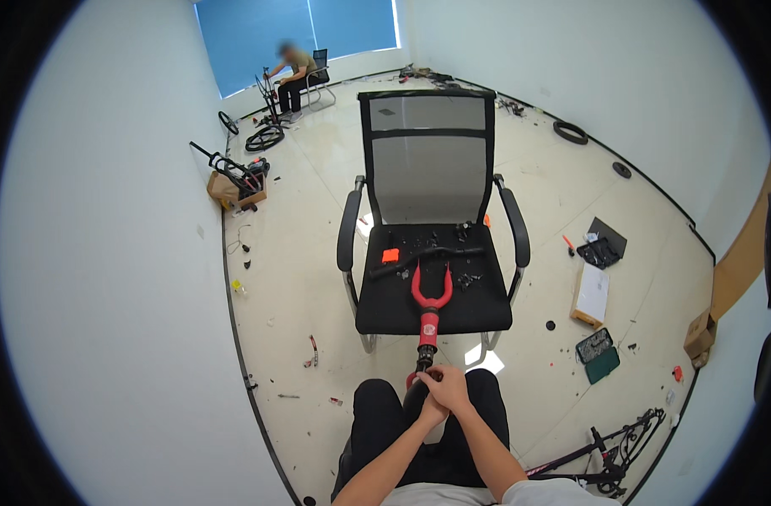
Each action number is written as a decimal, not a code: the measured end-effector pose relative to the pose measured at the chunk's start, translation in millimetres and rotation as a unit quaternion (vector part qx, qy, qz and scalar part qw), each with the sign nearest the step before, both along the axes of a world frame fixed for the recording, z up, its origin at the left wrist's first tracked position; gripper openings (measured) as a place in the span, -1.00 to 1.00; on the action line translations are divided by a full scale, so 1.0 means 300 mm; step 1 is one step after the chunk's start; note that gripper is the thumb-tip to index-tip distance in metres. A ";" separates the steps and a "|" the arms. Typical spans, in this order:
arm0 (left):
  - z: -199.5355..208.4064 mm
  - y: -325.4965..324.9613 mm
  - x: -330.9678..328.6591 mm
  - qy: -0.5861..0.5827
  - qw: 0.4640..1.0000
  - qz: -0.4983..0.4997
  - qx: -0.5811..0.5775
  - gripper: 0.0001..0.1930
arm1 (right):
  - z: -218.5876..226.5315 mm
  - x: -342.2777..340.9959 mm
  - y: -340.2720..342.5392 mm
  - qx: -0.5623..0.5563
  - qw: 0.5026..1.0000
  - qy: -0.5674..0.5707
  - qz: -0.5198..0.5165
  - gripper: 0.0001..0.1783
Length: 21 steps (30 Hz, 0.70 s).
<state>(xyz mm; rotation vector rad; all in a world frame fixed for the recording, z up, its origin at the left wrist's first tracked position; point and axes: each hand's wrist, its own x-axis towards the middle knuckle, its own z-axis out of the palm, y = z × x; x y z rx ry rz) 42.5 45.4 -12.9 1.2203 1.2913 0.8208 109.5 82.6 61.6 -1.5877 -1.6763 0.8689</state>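
Note:
A red bicycle fork (429, 325) points away from me, its two prongs resting on the seat of a black mesh chair (377, 316). Its dark steerer end reaches back between my knees. My right hand (448, 388) closes its fingers around that near end. Crossed just under it is my left hand (434, 408), whose fingers are mostly hidden behind the right. A red ring-shaped part (411, 379) shows beside the fingers. On the seat lie a black handlebar (453, 251), a small orange box (390, 255) and loose black parts (467, 281).
To the right lie a white box (590, 293), a green tool case (602, 365) and a bicycle frame (609, 455). At left, a carton (252, 196) holds bike parts. Tires (571, 131) rest along the right wall. Another person (298, 69) sits at the back left near a wheel (265, 138).

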 end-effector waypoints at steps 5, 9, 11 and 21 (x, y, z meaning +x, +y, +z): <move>-0.112 0.027 -0.021 -0.136 0.987 0.041 -0.079 -0.73 | -0.040 -0.001 0.010 0.007 0.999 0.039 0.008 -0.63; -0.039 -0.020 -0.125 -0.110 0.979 0.091 -0.144 -0.77 | -0.038 -0.016 -0.001 -0.056 0.994 0.088 0.025 -0.68; -0.038 0.002 -0.181 -0.135 0.967 0.133 -0.169 -0.78 | -0.119 -0.020 -0.002 -0.096 0.977 0.187 0.030 -0.70; 0.025 0.024 -0.333 -0.183 0.939 0.243 -0.160 -0.78 | -0.116 -0.039 -0.003 -0.250 0.879 0.405 0.022 -0.72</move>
